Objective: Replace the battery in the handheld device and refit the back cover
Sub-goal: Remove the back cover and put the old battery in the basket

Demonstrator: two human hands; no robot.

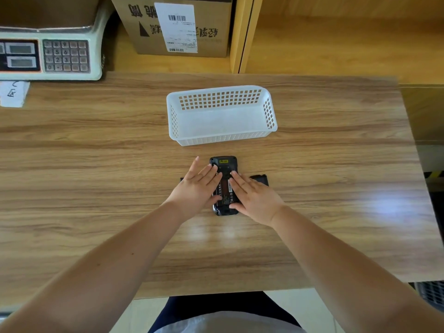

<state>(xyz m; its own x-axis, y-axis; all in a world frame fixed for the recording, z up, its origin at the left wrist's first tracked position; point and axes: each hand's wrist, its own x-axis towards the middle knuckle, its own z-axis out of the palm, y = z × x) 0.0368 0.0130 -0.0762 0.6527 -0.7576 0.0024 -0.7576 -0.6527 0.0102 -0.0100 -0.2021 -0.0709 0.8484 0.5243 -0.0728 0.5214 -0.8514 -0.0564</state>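
Note:
A black handheld device (224, 162) lies face down on the wooden table, its back open. A black battery (225, 192) with a red band and white print sits in its compartment. My left hand (196, 188) rests flat on the device's left side, fingers extended over it. My right hand (253, 195) lies flat on the right side, fingertips on the battery. A black part, seemingly the back cover (259, 179), lies just right of the device, partly hidden by my right hand. Another dark piece (181, 180) peeks out left of my left hand.
A white perforated plastic basket (222, 140) stands just beyond the device. At the back left sits a weighing scale (48, 56) with a keypad, and a paper note (13, 93) below it. A cardboard box (177, 27) stands behind. The table's right edge (418, 188) drops off.

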